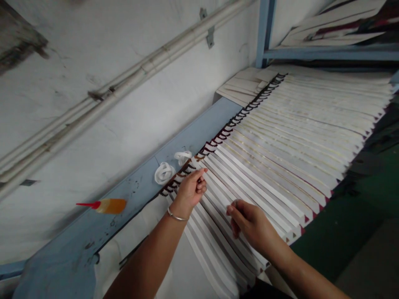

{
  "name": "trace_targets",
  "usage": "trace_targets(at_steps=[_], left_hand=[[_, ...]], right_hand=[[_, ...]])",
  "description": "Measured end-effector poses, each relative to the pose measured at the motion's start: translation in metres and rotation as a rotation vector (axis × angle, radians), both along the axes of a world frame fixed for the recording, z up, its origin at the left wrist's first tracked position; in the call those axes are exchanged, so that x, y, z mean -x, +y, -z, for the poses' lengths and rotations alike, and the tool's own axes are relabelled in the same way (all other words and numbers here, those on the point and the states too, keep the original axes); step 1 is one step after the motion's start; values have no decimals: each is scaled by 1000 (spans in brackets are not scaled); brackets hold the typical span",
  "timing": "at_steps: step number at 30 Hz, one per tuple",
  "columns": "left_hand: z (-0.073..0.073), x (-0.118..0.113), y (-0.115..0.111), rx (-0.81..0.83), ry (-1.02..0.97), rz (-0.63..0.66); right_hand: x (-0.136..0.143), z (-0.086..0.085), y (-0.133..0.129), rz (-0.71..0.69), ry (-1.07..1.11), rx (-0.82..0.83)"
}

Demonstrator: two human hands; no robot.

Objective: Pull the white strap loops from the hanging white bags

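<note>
My left hand (190, 192), with a metal bangle at its wrist, is over the upper edge of a layered stack of pale sheets (280, 137). Its thumb and forefinger are pinched together; what they grip, if anything, is too small to make out. Lower and to the right, my right hand (251, 222) is curled closed above the same stack, its fingertips partly hidden. Long white strips (249, 182) run side by side across the sheets beneath both hands. Dark and brown loop-like tabs (222, 135) line the stack's upper edge, close to my left fingers.
Two white coils of tape (164, 173) lie on the blue bench (134, 182) beside the stack. A bottle of amber liquid with a red nozzle (109, 205) lies further left. Pipes (124, 87) run along the wall. A blue shelf frame (327, 54) stands at the far end.
</note>
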State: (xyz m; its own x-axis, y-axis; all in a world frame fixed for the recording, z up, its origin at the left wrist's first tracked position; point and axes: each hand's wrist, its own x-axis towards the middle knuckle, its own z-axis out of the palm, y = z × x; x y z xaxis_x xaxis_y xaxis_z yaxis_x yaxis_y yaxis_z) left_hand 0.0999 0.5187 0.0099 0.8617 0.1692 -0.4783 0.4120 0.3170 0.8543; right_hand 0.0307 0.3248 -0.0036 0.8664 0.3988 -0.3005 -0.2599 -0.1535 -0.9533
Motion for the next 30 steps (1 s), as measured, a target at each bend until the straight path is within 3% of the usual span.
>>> trace_targets(at_steps=[3,6,10,16,19,23,30], left_hand=[[8,-16,9,60,-41,-68],[10,-28,8,14,-89,-28],[6,-43,-4,-127,-121,113],[2,-78,-17,-413,-213,398],[8,-99,-19,-644,-334,465],[19,-123,-22,-896,-542,391],[22,-137,-29,-1174,-520,380]], right_hand=[[23,12,-34,32,48,55],[40,21,-67,56,-2,112],[50,33,-102,114,-7,193],[43,50,-146,342,15,221],[32,54,-158,426,15,245],[20,51,-158,494,-16,230],[10,43,-153,550,34,268]])
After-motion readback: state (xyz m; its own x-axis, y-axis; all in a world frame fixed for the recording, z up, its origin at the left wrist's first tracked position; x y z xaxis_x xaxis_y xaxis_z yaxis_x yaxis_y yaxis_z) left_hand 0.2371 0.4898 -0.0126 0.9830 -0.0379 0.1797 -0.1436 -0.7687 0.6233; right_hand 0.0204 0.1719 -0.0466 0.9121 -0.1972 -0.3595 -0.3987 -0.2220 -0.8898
